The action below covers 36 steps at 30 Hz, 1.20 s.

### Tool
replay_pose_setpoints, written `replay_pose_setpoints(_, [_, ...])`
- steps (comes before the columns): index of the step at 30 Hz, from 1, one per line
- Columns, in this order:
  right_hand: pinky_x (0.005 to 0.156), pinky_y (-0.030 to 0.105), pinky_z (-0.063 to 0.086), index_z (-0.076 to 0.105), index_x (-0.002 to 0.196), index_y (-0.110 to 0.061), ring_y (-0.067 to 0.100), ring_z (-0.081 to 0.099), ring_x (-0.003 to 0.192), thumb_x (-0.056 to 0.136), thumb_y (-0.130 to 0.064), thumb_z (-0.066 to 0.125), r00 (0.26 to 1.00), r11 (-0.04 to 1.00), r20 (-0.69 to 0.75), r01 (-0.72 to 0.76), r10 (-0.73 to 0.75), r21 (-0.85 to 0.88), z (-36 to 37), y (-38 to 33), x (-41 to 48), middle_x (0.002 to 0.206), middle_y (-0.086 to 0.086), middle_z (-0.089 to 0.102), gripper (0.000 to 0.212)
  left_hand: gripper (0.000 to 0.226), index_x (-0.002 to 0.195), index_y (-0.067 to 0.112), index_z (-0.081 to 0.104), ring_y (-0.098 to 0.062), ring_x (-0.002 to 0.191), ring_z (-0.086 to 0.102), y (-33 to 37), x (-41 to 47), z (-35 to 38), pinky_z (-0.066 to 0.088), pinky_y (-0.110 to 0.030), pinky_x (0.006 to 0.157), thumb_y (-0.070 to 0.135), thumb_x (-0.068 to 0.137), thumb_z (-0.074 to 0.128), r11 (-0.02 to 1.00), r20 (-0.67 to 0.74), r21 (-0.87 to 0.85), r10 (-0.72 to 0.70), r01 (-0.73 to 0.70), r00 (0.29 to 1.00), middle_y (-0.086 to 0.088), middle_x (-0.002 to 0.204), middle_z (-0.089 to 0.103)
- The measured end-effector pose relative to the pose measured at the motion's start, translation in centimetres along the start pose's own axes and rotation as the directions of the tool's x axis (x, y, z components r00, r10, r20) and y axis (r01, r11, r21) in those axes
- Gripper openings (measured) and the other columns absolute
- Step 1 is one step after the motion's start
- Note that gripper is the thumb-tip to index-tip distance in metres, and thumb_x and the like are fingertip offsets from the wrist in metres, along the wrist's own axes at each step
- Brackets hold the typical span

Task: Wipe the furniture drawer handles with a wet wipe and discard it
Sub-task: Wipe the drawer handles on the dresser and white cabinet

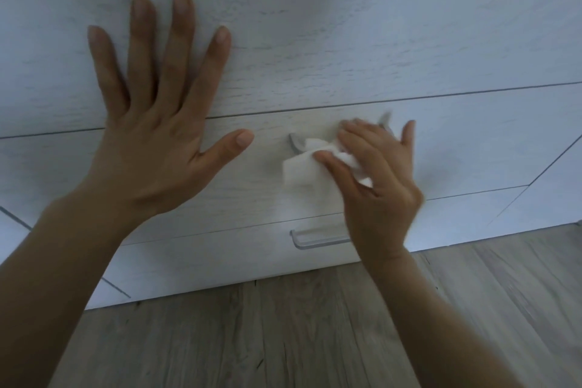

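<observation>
Floor: grey-brown wood-grain planks point(283, 340) run under me, meeting the pale cabinet's base.
Plank marks: I see dark knots and streaks.

Grey wood-look floor point(315, 340), white drawer unit point(315, 41) standing on it

The left hand point(151, 123) lies flat across the upper drawer point(346, 41) front, blocking its left part. The right hand point(374, 186) and wipe point(302, 170) cover the middle handle point(294, 140). The lower handle point(315, 238) is reachable from its left end; the floor point(283, 340) between the arms lies open.
</observation>
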State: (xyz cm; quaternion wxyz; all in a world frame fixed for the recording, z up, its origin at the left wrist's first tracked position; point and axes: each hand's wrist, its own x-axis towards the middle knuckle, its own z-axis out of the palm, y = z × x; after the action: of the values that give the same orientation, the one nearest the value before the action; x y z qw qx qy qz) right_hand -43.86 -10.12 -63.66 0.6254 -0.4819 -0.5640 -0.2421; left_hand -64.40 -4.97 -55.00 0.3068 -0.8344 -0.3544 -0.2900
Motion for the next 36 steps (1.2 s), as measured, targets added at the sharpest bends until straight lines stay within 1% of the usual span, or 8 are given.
replay_pose_setpoints(4, [0.114,0.037,0.029,0.070,0.092,0.001,0.019,0.063,0.102,0.085,-0.020,0.068,0.999,1.000,-0.025,-0.022,0.022,0.011,0.1,-0.5,-0.1,0.104,0.003,0.064,0.022,0.076,0.149,0.012,0.002,-0.046,0.131,-0.003,-0.1,0.0,0.3,-0.022,-0.039,0.105,0.064,0.095,0.015,1.000,-0.033,0.012,-0.007,0.007,0.999,-0.024,0.146,0.001])
replay_pose_setpoints(8, [0.111,0.040,0.034,0.072,0.090,0.000,0.019,0.064,0.101,0.084,-0.017,0.069,1.000,0.997,0.025,0.014,-0.015,0.071,1.7,-2.4,-0.4,0.099,0.009,0.070,0.019,0.074,0.147,0.016,-0.006,-0.035,0.136,-0.009,0.0,-0.1,0.5,-0.003,-0.066,0.103,0.063,0.095,0.016,0.999,-0.050,-0.035,-0.011,0.009,0.999,-0.022,0.144,-0.002])
replay_pose_setpoints(12, [0.112,0.038,0.033,0.070,0.092,0.001,0.021,0.065,0.100,0.082,-0.017,0.072,0.999,0.999,-0.001,-0.036,0.036,0.029,-0.9,0.4,0.0,0.104,0.006,0.066,0.020,0.076,0.149,0.011,0.004,-0.046,0.131,-0.004,-0.1,-0.1,0.5,-0.012,-0.056,0.106,0.063,0.095,0.017,0.999,-0.025,-0.028,-0.025,0.024,0.999,-0.025,0.146,0.001])
replay_pose_setpoints(19, [0.110,0.038,0.036,0.072,0.087,0.002,0.020,0.065,0.097,0.084,-0.017,0.069,1.000,0.998,0.015,0.020,-0.021,0.057,1.1,-1.6,0.0,0.094,0.011,0.071,0.019,0.075,0.148,0.008,0.009,-0.050,0.129,0.002,-0.3,-0.2,0.7,0.009,-0.077,0.097,0.060,0.096,0.019,0.999,-0.036,-0.022,-0.031,0.030,0.999,-0.033,0.144,0.010])
replay_pose_setpoints(26, [0.114,0.041,0.030,0.070,0.093,0.002,0.024,0.065,0.099,0.085,-0.017,0.069,0.998,0.999,0.048,-0.046,0.045,0.029,-1.8,1.4,0.6,0.101,0.011,0.069,0.020,0.077,0.147,0.007,0.010,-0.050,0.129,0.000,-0.1,-0.1,0.5,0.002,-0.073,0.097,0.062,0.095,0.016,0.999,0.004,0.002,-0.049,0.049,0.999,-0.036,0.145,0.011])
replay_pose_setpoints(32, [0.111,0.039,0.033,0.072,0.090,0.000,0.019,0.064,0.097,0.085,-0.020,0.068,0.984,0.990,0.114,0.129,-0.135,0.052,1.0,-0.9,0.4,0.094,0.010,0.072,0.021,0.076,0.147,0.007,0.007,-0.050,0.128,-0.001,-0.1,-0.1,0.3,0.004,-0.076,0.098,0.062,0.095,0.018,0.998,0.010,-0.039,-0.047,0.048,0.999,-0.035,0.144,0.008])
replay_pose_setpoints(34, [0.111,0.039,0.033,0.071,0.092,0.001,0.019,0.064,0.098,0.084,-0.021,0.069,0.986,0.994,0.124,0.105,-0.110,0.042,-0.4,0.3,0.5,0.096,0.010,0.071,0.023,0.076,0.147,0.007,0.009,-0.050,0.128,-0.001,0.0,-0.3,0.3,-0.003,-0.068,0.101,0.061,0.095,0.019,0.998,0.009,-0.034,-0.043,0.043,0.999,-0.035,0.145,0.008])
replay_pose_setpoints(36, [0.113,0.040,0.030,0.069,0.093,0.002,0.021,0.064,0.099,0.084,-0.022,0.070,0.990,0.998,0.128,0.055,-0.057,0.017,-1.8,1.5,0.8,0.099,0.011,0.069,0.026,0.076,0.148,0.008,0.010,-0.050,0.129,-0.002,0.3,-0.5,0.3,-0.017,-0.051,0.105,0.062,0.095,0.018,0.999,0.010,-0.018,-0.038,0.038,0.999,-0.035,0.145,0.007])
